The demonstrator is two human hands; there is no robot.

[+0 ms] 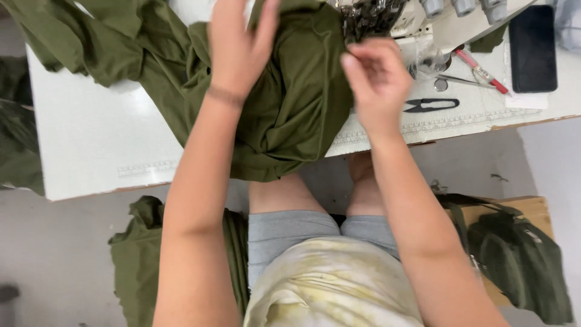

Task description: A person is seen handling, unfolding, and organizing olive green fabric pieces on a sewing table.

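Note:
A large piece of olive green fabric (290,103) lies bunched on the white sewing table (91,145), its edge reaching the sewing machine's needle area (369,17) at the top. My left hand (239,45) rests on the fabric's upper fold with fingers gripping it. My right hand (375,75) hovers just right of the fabric below the machine head, fingertips pinched together at the cloth's edge; whether it holds cloth or thread I cannot tell.
Black thread snips (431,105), a red pen (481,71) and a dark phone (532,48) lie on the table at right. More green fabric hangs off the left edge (18,139), lies on the floor (136,260), and fills a cardboard box (514,254) at right.

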